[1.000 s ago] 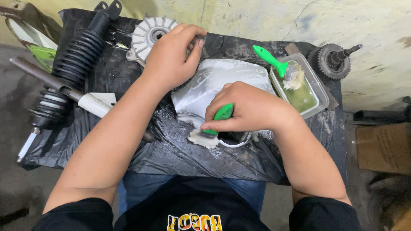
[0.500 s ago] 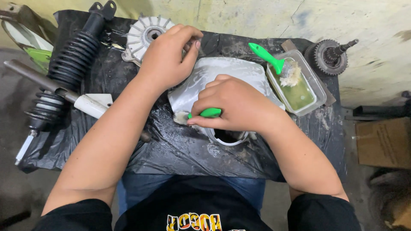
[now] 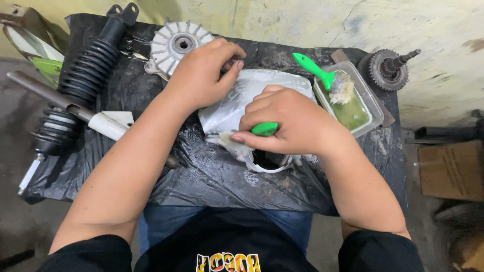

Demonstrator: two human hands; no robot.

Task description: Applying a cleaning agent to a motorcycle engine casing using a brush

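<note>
A grey metal engine cover (image 3: 237,103) lies on black plastic sheeting (image 3: 201,176) in the middle of the table. My left hand (image 3: 204,73) grips its far edge and holds it steady. My right hand (image 3: 285,123) is closed around a green-handled brush (image 3: 264,129); its pale bristles (image 3: 229,141) press on the cover's near left edge. The brush handle is mostly hidden in my fist.
A clear tray of greenish liquid (image 3: 359,112) holds a second green brush (image 3: 317,71) at the right. A gear on a shaft (image 3: 385,68) lies far right. A finned round cover (image 3: 176,45), a black shock absorber (image 3: 85,75) and a metal tube (image 3: 50,98) lie at the left.
My right hand has slid the brush leftward along the cover's near edge. My left hand stays on the far edge.
</note>
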